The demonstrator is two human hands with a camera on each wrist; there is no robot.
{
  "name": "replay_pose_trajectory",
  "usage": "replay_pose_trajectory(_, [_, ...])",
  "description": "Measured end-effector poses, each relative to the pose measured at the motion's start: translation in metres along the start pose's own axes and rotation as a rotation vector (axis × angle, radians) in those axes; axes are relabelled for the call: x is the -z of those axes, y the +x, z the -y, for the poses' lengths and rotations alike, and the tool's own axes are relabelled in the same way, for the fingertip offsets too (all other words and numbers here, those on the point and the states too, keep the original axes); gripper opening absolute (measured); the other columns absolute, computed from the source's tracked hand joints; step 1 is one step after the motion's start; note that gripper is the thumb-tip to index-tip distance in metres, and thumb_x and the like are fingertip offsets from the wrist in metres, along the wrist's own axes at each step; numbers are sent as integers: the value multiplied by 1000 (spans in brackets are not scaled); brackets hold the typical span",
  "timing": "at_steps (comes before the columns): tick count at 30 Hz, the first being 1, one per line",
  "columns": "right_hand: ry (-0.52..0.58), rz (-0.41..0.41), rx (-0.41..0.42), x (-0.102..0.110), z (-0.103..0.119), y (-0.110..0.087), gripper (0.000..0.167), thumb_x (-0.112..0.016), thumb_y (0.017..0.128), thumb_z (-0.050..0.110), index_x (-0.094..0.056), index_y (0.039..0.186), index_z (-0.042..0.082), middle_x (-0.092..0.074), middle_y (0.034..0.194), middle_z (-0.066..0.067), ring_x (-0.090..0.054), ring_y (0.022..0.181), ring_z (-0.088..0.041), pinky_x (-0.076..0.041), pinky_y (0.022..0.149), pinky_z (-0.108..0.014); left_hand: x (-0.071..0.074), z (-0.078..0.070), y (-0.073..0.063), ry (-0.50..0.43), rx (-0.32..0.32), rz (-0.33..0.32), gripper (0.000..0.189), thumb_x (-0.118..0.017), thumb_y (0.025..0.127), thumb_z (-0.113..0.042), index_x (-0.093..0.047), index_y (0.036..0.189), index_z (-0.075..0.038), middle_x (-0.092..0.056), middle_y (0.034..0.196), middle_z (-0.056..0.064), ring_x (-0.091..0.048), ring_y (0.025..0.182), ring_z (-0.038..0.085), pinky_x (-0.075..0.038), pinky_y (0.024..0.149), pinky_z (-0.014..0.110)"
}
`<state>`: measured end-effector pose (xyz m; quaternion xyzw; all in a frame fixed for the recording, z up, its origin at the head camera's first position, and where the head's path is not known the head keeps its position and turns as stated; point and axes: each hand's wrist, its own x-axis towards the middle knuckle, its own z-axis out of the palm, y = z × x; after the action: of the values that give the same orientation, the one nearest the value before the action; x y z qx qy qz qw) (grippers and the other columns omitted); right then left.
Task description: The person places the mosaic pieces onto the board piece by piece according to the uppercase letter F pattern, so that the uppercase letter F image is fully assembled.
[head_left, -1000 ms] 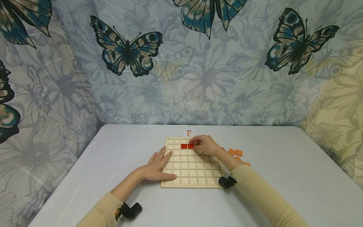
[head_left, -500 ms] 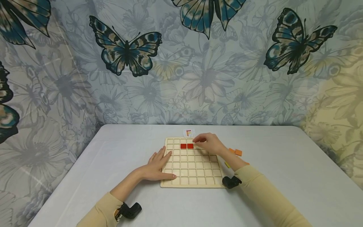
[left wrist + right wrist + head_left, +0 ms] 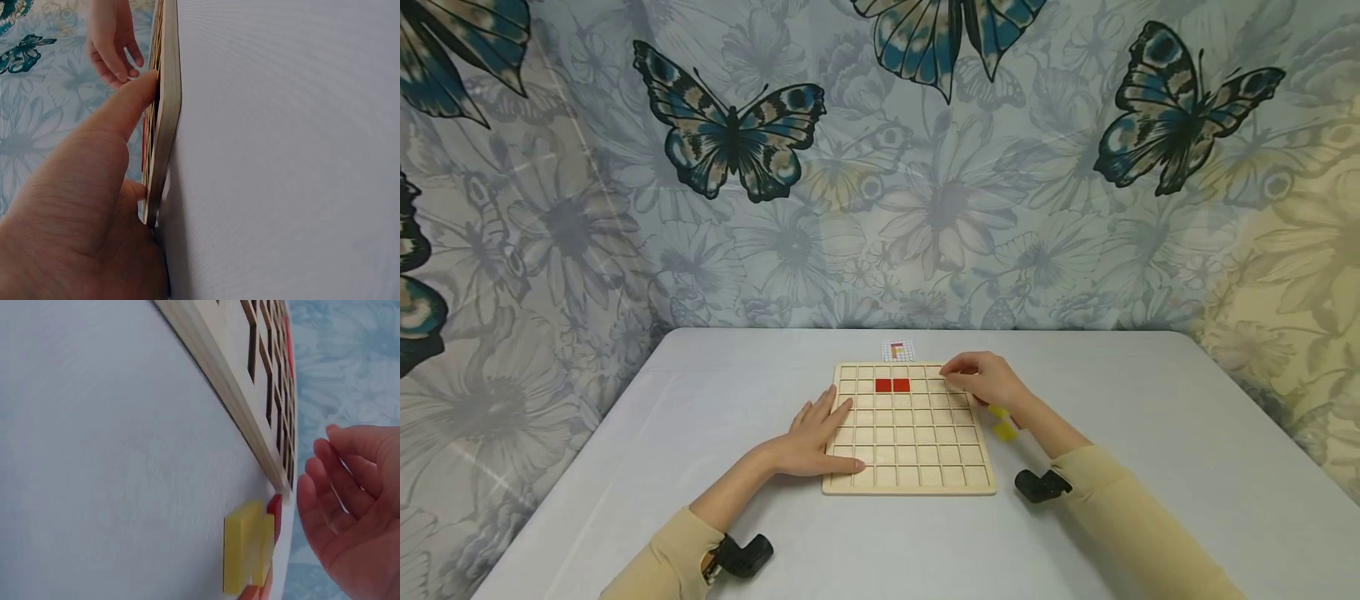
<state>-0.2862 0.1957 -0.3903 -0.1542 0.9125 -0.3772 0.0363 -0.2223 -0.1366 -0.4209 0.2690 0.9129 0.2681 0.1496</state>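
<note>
A wooden grid board (image 3: 910,491) lies on the table with two red square tiles (image 3: 883,386) side by side in its second row from the back. My left hand (image 3: 808,446) rests with spread fingers on the board's left edge, thumb reaching over the front squares. Over the back right corner of the board is my right hand (image 3: 988,383), its fingers loosely bent and nothing between them in the right wrist view. Below it, beside the board, lie yellow tiles (image 3: 240,550), a red tile (image 3: 275,509) and an orange tile (image 3: 250,592), partly hidden by the right forearm in the head view.
Just behind the board lies a small card (image 3: 898,351) printed with a coloured grid pattern. A white cloth (image 3: 737,375) covers the table, which stands against a butterfly-patterned wall (image 3: 947,208). Each wrist carries a black camera (image 3: 1041,485).
My right hand has left the second red tile and moved right to the board's edge, uncovering squares and the yellow tiles while covering the orange ones. The left hand has stayed in place.
</note>
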Motion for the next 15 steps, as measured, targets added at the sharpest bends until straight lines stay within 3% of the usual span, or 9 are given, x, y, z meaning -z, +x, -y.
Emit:
replay_pose_trajectory(1, [-1, -4, -6, 2, -1, -2, 19, -64, 95, 21, -73, 107, 10, -70, 103, -7, -58, 66, -16, -50, 61, -35, 0, 0, 0, -2, -1, -1, 103, -66, 86, -57, -12, 157, -5, 10, 160, 21, 9, 148, 32, 7, 116, 51])
replay_pose_trajectory(4, [-56, -24, 3, 6, -7, -6, 17, -65, 95, 20, -73, 106, 9, -70, 103, -6, -63, 90, -19, -51, 76, -36, -1, 1, 0, -3, -3, -3, 103, -66, 85, -57, -13, 157, -5, 10, 160, 21, 9, 148, 32, 6, 116, 51])
replay_pose_trajectory(15, [-108, 13, -85, 19, -22, -19, 21, -73, 87, 15, -71, 106, 8, -66, 91, -5, -57, 86, -22, -47, 70, -32, 0, 1, 0, 0, -1, -2, 103, -65, 85, -58, -12, 157, -5, 10, 160, 21, 9, 148, 32, 7, 116, 51])
